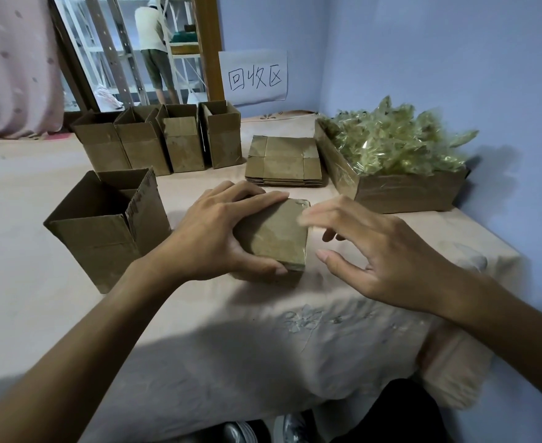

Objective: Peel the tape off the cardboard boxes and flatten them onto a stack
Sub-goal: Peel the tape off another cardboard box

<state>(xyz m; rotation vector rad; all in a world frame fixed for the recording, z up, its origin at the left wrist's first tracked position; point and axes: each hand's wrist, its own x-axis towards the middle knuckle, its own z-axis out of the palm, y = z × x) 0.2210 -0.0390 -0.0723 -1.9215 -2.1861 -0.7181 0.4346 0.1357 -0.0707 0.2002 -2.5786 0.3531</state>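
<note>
Head view, over a cloth-covered table. Pins a small sealed box to the cloth with the left hand, fingers curled over the far edge, thumb hooked at the near corner. Hovers the right hand just beside the box's right edge, fingers spread and loosely bent, blurred, holding nothing. Looks like the start of the peeling step: glossy tape across the top face not yet lifted. Calls next, in all likelihood, for a fingernail under a tape end near the right edge, with a firm left-hand hold against sliding. Beyond the hands, near, a stack of flattened boxes; to its right, an open carton heaped with crumpled tape; along the far left, a row of four opened boxes; one more open box just beside the left wrist. On the wall, a paper sign, handwritten: 回收区. No brand or print legible on any cardboard.
</note>
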